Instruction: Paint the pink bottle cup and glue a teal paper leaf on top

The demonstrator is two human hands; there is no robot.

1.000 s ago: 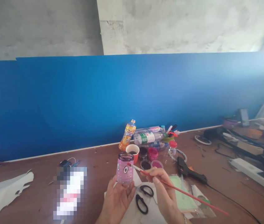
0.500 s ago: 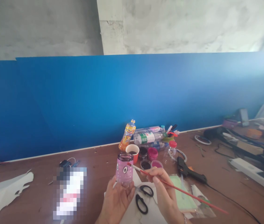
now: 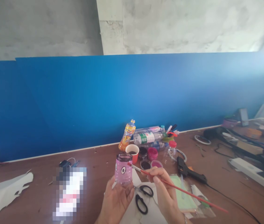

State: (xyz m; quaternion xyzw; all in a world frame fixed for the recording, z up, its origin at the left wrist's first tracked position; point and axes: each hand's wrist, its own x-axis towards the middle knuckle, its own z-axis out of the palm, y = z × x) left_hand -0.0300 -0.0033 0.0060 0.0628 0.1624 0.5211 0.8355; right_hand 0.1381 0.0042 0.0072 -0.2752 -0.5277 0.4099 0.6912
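Note:
My left hand [image 3: 117, 197] holds a cut plastic bottle piece [image 3: 124, 172], painted pink with a dark rim and white eye shapes on its side. Its fingers and thumb wrap around the lower end. Between the fingers and thumb of my right hand [image 3: 163, 185] is a thin red paintbrush [image 3: 185, 190], its tip at the pink wall just right of one eye; I cannot tell whether it touches. Below and between the hands, black-handled scissors [image 3: 141, 203] lie on white paper [image 3: 132, 216]. Open pots of magenta paint [image 3: 153, 153] and black paint [image 3: 143, 153] stand behind.
A red paper cup [image 3: 134, 158], an orange drink bottle [image 3: 126, 137] and several lying bottles [image 3: 147, 137] are at the back. A glue gun [image 3: 190, 172] with a cord lies right, near a power strip [image 3: 253, 174]. Torn white paper [image 3: 8, 193] and a blurred-out device [image 3: 70, 193] lie left.
My left hand has turned the pink bottle piece slightly, so its eyes sit a little further left and lower. The paintbrush and my right hand have stayed almost in place.

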